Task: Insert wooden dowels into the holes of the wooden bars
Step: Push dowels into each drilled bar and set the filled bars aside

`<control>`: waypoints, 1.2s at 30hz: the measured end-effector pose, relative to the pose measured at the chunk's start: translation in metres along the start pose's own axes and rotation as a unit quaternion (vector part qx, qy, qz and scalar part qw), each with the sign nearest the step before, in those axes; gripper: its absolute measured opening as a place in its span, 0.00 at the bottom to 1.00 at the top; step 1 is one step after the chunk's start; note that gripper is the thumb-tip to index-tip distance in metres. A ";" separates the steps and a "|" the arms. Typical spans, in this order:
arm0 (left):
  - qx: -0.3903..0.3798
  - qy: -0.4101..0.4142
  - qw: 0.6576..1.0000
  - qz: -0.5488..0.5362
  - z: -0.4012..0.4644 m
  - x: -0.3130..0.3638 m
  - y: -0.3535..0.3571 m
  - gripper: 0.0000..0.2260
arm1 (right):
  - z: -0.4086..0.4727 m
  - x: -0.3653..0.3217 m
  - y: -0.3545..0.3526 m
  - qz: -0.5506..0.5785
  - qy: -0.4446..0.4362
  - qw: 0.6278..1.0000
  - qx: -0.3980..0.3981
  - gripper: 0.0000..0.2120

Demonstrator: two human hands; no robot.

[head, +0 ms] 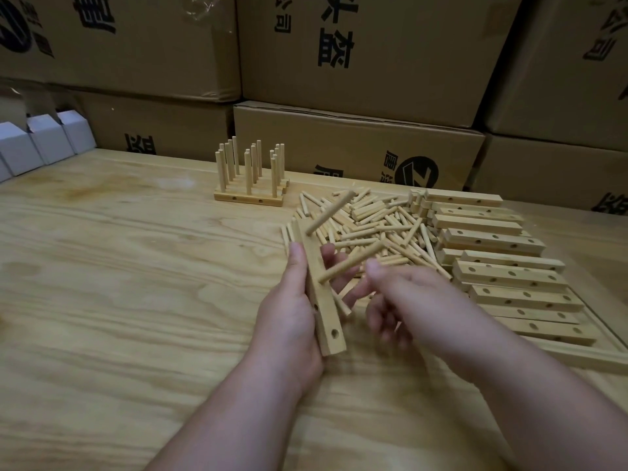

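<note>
- Left hand (292, 311), frame centre: grips bar (321, 300) steady for filling; two dowels (350, 261) seated.
- Right hand (401, 294): fingers loosely curled, blurred; contents unclear.
- Loose dowel pile (373, 229), upper right: within reach.

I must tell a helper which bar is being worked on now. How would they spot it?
On the wooden table, left of the loose dowel pile, the left hand grips one bar on edge. Unlike the stacked bars, two dowels jut from it.
</note>
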State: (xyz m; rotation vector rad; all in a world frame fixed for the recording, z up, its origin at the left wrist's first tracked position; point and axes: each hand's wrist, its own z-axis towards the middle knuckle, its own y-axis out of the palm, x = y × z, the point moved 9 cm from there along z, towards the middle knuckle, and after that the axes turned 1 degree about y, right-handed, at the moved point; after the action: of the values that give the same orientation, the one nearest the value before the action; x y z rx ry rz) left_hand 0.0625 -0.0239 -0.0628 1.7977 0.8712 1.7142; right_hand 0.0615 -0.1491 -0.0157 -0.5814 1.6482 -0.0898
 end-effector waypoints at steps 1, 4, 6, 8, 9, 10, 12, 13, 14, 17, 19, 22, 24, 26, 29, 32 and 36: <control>-0.020 -0.009 1.000 0.013 -0.001 -0.003 0.004 0.21 | -0.001 0.002 0.007 -0.004 0.008 1.000 -0.020 0.21; -0.061 -0.031 0.996 0.058 -0.004 -0.011 0.012 0.23 | -0.006 0.003 0.015 -0.002 0.007 0.998 -0.056 0.13; -0.057 -0.033 0.996 0.063 -0.004 -0.012 0.013 0.21 | -0.006 0.002 0.010 -0.002 0.000 0.999 -0.045 0.11; -0.036 -0.031 0.997 0.056 -0.004 -0.010 0.011 0.20 | -0.004 0.002 0.002 -0.034 0.000 0.999 -0.033 0.13; -0.020 -0.030 0.998 0.042 -0.004 -0.008 0.009 0.20 | -0.003 0.003 -0.001 -0.050 0.004 0.998 -0.030 0.13; -0.003 -0.029 0.999 0.023 -0.003 -0.007 0.006 0.21 | -0.002 0.002 -0.004 -0.060 0.007 0.998 -0.027 0.13; 0.031 -0.023 0.999 -0.016 -0.002 -0.002 -0.001 0.22 | -0.001 0.000 -0.014 -0.068 0.003 0.998 -0.013 0.11; 0.043 -0.023 0.998 -0.034 -0.001 0.001 -0.003 0.22 | -0.001 -0.002 -0.019 -0.073 -0.004 0.997 -0.007 0.10; 0.048 -0.022 0.997 -0.052 -0.001 0.003 -0.005 0.21 | -0.002 -0.005 -0.023 -0.082 -0.014 0.997 -0.004 0.09; 0.054 -0.024 0.994 -0.090 -0.002 0.007 -0.006 0.21 | -0.005 -0.011 -0.025 -0.115 -0.039 0.992 -0.025 0.04; 0.061 -0.025 0.992 -0.108 -0.002 0.007 -0.007 0.20 | -0.007 -0.013 -0.023 -0.141 -0.048 0.988 -0.043 0.03; 0.070 -0.018 0.991 -0.114 -0.002 0.008 -0.009 0.20 | -0.009 -0.014 -0.020 -0.173 -0.054 0.982 -0.047 0.04; 0.077 -0.014 0.991 -0.113 -0.003 0.009 -0.010 0.20 | -0.009 -0.016 -0.022 -0.179 -0.058 0.982 -0.036 0.03; 0.085 -0.013 0.991 -0.107 -0.003 0.010 -0.011 0.20 | -0.010 -0.018 -0.026 -0.182 -0.062 0.981 -0.020 0.02; 0.094 -0.010 0.991 -0.097 -0.004 0.011 -0.012 0.19 | -0.011 -0.022 -0.029 -0.187 -0.069 0.980 -0.009 0.01; 0.099 -0.005 0.991 -0.091 -0.004 0.011 -0.013 0.19 | -0.013 -0.025 -0.029 -0.197 -0.075 0.977 -0.014 0.02; 0.105 0.000 0.992 -0.064 -0.003 0.010 -0.014 0.18 | -0.016 -0.029 -0.030 -0.216 -0.080 0.973 -0.019 0.03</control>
State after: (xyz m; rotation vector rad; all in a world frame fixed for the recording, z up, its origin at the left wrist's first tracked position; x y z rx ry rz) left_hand 0.0583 -0.0076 -0.0659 1.8306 1.1775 1.5916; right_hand 0.0573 -0.1669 0.0244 -0.9453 1.3489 -0.3218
